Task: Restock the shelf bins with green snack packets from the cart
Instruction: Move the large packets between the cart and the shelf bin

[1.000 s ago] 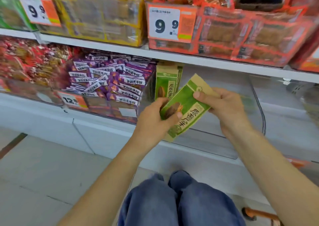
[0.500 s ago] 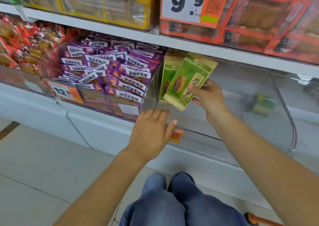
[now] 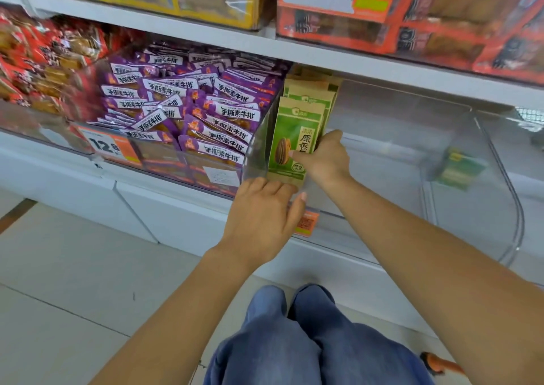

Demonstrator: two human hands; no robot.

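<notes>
A green snack packet (image 3: 290, 142) with a sunflower seed picture stands upright at the left end of a clear plastic shelf bin (image 3: 412, 149). My right hand (image 3: 325, 156) grips its right edge, thumb on the front. Behind it stand a few more green packets (image 3: 309, 90) in a row. My left hand (image 3: 262, 217) rests with straight fingers on the bin's front wall, just below the packet. The cart is out of sight except for an orange part (image 3: 441, 365) at the bottom right.
A bin of purple packets (image 3: 188, 114) adjoins on the left, red packets (image 3: 38, 58) further left. Orange and yellow boxes fill the shelf above (image 3: 412, 31). An orange price label (image 3: 307, 223) hangs on the bin front. My knees (image 3: 294, 340) are below, over a tiled floor.
My right hand carried the green packet from in front of the shelf into the bin and stood it upright. My left hand let go of it and moved to the bin's front wall.
</notes>
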